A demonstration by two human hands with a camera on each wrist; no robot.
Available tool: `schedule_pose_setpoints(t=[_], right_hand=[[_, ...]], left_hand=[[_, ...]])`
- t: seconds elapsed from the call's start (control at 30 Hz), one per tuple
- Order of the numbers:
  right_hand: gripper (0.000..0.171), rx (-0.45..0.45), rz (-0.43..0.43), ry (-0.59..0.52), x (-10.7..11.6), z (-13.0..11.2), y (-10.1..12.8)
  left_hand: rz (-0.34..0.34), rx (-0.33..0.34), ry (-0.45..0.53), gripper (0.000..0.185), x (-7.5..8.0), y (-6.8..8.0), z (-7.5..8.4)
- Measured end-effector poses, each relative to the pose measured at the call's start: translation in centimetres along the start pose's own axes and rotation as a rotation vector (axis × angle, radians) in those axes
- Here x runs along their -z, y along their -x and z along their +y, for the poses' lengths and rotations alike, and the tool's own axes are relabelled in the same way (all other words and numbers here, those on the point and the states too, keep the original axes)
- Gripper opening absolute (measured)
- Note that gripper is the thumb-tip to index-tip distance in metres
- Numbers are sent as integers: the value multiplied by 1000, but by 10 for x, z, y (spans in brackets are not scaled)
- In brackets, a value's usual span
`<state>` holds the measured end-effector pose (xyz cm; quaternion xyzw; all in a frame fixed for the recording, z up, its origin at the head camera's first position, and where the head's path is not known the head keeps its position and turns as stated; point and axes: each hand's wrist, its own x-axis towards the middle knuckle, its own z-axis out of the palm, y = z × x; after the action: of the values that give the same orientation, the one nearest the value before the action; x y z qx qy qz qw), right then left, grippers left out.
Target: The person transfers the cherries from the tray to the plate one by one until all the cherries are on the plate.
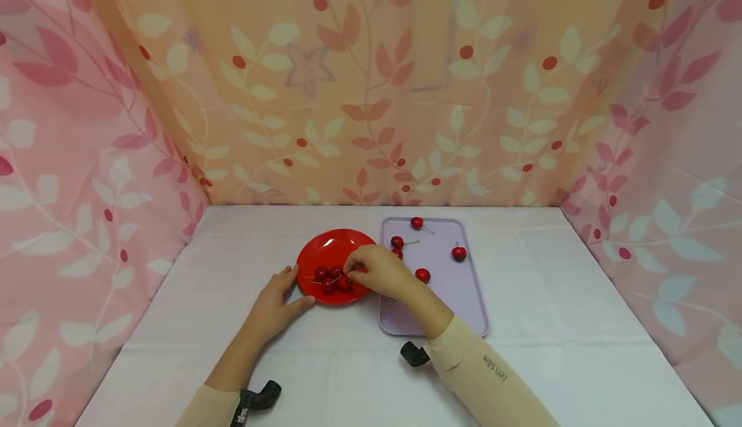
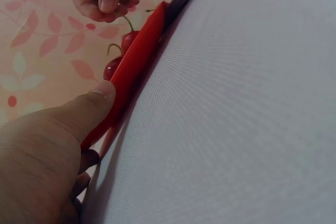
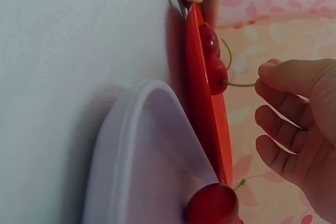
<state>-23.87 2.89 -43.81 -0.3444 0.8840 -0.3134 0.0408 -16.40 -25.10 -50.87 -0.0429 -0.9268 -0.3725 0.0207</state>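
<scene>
A red plate [image 1: 330, 245] lies on the white cloth with several dark red cherries [image 1: 328, 284] grouped on it. My left hand [image 1: 271, 311] holds the plate at its left edge, the thumb on the near rim and the fingers spread along the far left side. Over the plate's right part, my right hand [image 1: 382, 271] pinches the thin green stem [image 3: 241, 84] of a cherry [image 3: 217, 76] between thumb and index finger. That cherry sits low, at the plate's surface beside the others. The other right fingers are loosely bent.
Right of the plate lies a pale purple tray [image 1: 455, 301] with a raised rim, close to the plate's edge. Several cherries are scattered on it, one [image 1: 422, 275] beside my right wrist. Patterned curtains [image 1: 371, 92] enclose the table at the back and sides.
</scene>
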Motion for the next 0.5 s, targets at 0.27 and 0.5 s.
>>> schedule_pose_setpoints(t=[0.27,0.5], right_hand=[[10,23,-41,52,14,-5,6],[11,-20,-5,32,24,-4,25]], left_hand=[[-1,9,-8,95,1,0,-1],[-2,4,-12,95,0,-1,-3]])
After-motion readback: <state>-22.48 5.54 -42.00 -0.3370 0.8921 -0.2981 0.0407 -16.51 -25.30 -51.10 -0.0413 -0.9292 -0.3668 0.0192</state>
